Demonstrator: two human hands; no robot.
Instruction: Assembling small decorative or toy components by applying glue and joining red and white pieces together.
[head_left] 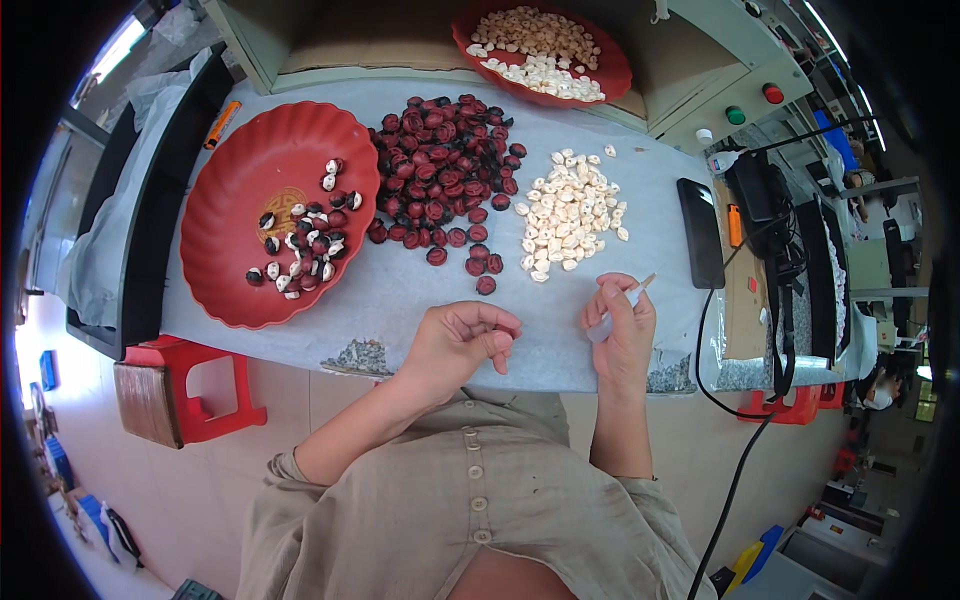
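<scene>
My left hand (455,340) is over the near edge of the table, its fingers curled in and the thumb pressed toward them; what they hold, if anything, is hidden. In my right hand (628,325) is a small translucent squeeze bottle (601,327) with a thin tan nozzle pointing up to the right. Beyond my left hand lies a heap of small dark red and black round pieces (440,165), a few strayed toward me. A pile of cream-white pieces (570,210) lies beyond my right hand. The red scalloped plate (235,190) at left holds several red, black and white pieces.
A second red plate (618,85) with cream and tan pieces stands in a pale green metal cabinet (690,120) at the back. To the right are a black phone (700,232) and a cable (697,350). An orange marker (222,125) and dark tray (150,235) are at left.
</scene>
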